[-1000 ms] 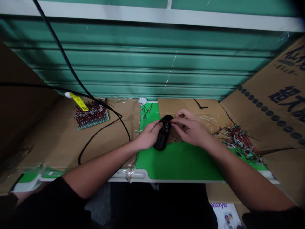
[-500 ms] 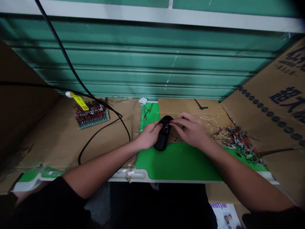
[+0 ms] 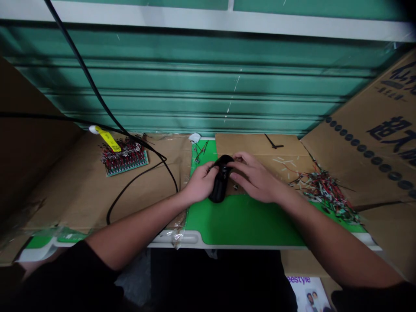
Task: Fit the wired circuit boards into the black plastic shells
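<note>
A black, rounded, oblong device [image 3: 219, 188], shaped like a computer mouse, is held tilted above the cardboard and the green tabletop [image 3: 247, 223]. My left hand [image 3: 202, 181] is closed around its left side, with the thumb on top. At the upper right of the device, my right hand [image 3: 255, 177] has its fingers curled, the index fingertip against the device. Whatever may be between those fingertips is too small or hidden to make out. A small wired part [image 3: 235, 187] lies just below my right fingers.
Left on cardboard stands a circuit board [image 3: 126, 158] packed with red-wired parts, a yellow tag [image 3: 108, 138] on it. A black cable [image 3: 110, 208] loops beside it. A heap of wired components [image 3: 329, 195] lies right. A black clock-hand-like piece [image 3: 274, 143] lies at the back.
My right fingers have shifted slightly left onto the device; the thin red wire seen at their tips is no longer visible. The device has turned a little in my left hand.
</note>
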Demonstrator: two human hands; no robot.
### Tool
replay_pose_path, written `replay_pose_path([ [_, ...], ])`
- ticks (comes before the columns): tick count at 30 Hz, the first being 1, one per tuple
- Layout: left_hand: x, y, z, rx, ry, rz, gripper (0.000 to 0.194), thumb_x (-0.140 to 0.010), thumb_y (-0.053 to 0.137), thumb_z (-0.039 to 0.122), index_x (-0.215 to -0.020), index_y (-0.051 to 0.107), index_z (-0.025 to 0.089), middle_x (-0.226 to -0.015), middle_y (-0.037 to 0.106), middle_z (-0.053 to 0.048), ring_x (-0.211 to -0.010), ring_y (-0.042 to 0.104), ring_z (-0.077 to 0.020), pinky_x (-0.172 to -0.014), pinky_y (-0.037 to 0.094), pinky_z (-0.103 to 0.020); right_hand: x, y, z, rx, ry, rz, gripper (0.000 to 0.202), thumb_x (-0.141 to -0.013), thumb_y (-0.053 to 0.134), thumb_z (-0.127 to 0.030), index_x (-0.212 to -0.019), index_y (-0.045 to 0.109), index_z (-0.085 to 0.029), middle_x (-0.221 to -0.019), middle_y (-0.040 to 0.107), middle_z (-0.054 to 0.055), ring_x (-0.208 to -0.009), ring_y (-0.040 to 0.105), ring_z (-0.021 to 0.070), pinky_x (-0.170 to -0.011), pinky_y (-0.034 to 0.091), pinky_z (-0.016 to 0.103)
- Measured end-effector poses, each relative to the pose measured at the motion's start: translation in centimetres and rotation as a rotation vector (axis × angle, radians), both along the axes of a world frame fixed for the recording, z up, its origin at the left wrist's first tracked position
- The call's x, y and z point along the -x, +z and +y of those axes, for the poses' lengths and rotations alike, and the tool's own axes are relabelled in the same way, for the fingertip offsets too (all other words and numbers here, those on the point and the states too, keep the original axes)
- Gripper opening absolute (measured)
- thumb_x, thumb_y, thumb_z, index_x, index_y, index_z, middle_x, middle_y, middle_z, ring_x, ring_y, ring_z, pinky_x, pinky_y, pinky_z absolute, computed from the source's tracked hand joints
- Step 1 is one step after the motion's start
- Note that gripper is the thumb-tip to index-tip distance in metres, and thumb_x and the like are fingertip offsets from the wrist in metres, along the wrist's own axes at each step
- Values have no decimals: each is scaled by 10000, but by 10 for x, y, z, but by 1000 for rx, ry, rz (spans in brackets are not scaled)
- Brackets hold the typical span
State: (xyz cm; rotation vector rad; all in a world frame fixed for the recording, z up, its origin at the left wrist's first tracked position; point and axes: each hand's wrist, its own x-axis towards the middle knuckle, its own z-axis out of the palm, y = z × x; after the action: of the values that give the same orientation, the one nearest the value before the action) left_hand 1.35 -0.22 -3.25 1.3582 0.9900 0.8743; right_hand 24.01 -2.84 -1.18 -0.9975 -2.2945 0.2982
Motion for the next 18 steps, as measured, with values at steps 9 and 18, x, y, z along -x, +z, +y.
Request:
replay_pose_path([
  [9, 0, 2, 3, 43, 35, 8, 275, -895, 614, 435, -884, 685, 169, -729, 609, 7, -693, 526, -173, -631, 389, -289, -8, -2, 2, -43, 54, -22, 565, -1033, 497, -93, -1569, 544, -267, -1570, 474, 188, -1438, 550, 331, -1179, 526, 615],
  [18, 0, 4, 5, 96, 115, -26, 280, -815, 645, 472, -780, 631, 195, -695, 579, 7, -689, 523, -178, -630, 382, -300, -3, 16, -10, -110, 67, 64, 432, -941, 691, -164, -1362, 659, -255, -1234, 698, 129, -1111, 722, 287, -962, 656, 473],
])
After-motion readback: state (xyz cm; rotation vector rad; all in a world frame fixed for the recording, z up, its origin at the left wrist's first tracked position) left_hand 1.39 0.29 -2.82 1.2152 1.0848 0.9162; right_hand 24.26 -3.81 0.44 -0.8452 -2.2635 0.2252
